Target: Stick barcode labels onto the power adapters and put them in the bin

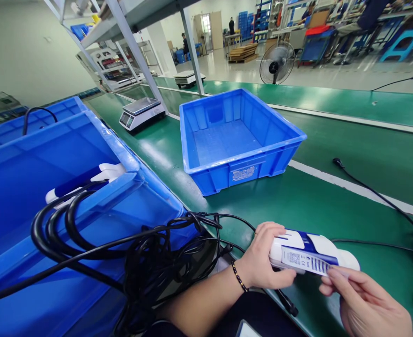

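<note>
Here, near the bench's front edge, the white-and-blue device lies with its long axis left to right between both hands: the left hand is clamped around its left end, while the right hand pinches the label on its side.

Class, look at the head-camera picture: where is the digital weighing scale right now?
The weighing scale sits on the green bench in the upper left-centre of the head view, just left of the empty blue crate and beside a slanted metal shelf post.
</note>
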The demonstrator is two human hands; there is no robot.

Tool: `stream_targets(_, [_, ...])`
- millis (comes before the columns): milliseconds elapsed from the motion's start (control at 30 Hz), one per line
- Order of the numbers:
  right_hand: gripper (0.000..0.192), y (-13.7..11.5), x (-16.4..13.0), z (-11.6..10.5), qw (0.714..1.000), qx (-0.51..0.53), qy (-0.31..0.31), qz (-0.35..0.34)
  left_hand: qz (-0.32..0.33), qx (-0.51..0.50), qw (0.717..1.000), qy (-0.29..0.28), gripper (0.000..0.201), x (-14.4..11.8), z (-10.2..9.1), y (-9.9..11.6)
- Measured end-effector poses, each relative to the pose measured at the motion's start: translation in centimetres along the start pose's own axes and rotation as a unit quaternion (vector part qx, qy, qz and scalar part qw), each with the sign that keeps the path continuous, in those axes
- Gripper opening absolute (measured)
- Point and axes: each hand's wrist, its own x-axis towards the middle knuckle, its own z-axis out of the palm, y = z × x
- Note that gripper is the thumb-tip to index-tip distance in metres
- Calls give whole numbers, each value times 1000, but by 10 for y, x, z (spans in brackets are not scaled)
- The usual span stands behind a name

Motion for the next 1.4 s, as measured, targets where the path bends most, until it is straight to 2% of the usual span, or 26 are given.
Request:
stream_targets(267, [27, 4, 0, -3, 1000, -26, 4, -4, -8, 1, 1000, -8, 48, -1, -3, 0])
stream_targets(733, [30, 5, -2, -6, 999, -39, -2, -14, -23, 23, 999, 29, 33, -1, 2, 2])
stream_targets(967, [32, 4, -2, -5, 999, -49, -2, -4, -15, 32, 999, 26, 35, 0, 2, 2])
stream_targets(1267, [37, -1, -4, -3, 998, -66, 11, -10, 37, 26, 996, -74, 70, 1, -12, -8])
stream_targets(1333, [38, -4, -5, -4, 995, -93, 1, -32, 38, 16, 996, -75, 68, 1, -12, -9])
stream_targets(1400, [37, -5, -5, -6, 990, -125, -11, -56, 11, 10, 999, -40, 53, 0, -8, -7])
